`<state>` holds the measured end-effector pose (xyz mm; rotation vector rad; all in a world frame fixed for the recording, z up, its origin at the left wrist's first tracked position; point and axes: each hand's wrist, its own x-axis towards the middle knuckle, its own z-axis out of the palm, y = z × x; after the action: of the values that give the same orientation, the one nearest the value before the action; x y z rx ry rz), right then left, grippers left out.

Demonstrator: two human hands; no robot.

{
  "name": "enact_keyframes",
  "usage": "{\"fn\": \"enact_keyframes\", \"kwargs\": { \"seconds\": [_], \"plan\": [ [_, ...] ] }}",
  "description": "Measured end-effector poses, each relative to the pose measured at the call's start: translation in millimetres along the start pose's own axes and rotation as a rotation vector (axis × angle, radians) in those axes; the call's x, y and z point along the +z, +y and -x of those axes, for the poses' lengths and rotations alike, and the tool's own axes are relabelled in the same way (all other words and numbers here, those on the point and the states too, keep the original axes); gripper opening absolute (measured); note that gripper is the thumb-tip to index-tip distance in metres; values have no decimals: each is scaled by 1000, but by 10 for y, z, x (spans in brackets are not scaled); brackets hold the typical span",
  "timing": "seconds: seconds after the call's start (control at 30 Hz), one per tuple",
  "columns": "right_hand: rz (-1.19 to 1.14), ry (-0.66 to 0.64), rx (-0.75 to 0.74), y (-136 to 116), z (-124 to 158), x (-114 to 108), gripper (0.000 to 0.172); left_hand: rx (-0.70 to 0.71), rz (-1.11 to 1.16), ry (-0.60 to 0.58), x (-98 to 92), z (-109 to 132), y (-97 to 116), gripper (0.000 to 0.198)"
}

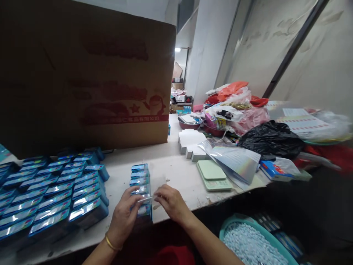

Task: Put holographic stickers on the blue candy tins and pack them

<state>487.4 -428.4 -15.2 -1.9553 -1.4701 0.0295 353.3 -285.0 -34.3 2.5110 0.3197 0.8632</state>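
Observation:
Over a short row of blue boxes (140, 172) at the table's front edge, both hands meet fingertip to fingertip. My left hand (124, 210), with a gold bangle at the wrist, is closed in a pinch on a thin whitish strip (145, 199). The fingers of my right hand (171, 203) are pinched together at the strip's other end. What the strip is made of cannot be made out. The nearest boxes in the row are partly hidden behind the left fingers and the strip.
Many blue boxes (59, 189) stand in rows at left, before a large cardboard carton (91, 81). A pale green scale (213, 175), white cartons (190, 138), plastic sheets (237, 162) and a black bag (271, 138) lie at right. Below is a teal basin (224, 224) of small pale pieces.

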Motion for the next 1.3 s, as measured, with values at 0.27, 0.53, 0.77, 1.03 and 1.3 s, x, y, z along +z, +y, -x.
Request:
{"fn": "enact_keyframes", "kwargs": {
  "seconds": [0.27,0.53,0.77,1.03,1.3],
  "plan": [
    [348,49,-66,-273,-77,164,7,185,-255,-15,-363,49,26,39],
    [336,33,-11,-345,54,262,24,309,-410,-52,-240,21,-10,21],
    [371,-51,207,-140,207,-91,16,363,-259,196,-327,91,272,12],
    [517,110,377,166,-201,-41,28,-507,15,186,-112,-217,-332,32],
    [-176,646,90,-89,-1155,-399,43,-613,819,505,-495,-1183,-138,49]
  ]
}}
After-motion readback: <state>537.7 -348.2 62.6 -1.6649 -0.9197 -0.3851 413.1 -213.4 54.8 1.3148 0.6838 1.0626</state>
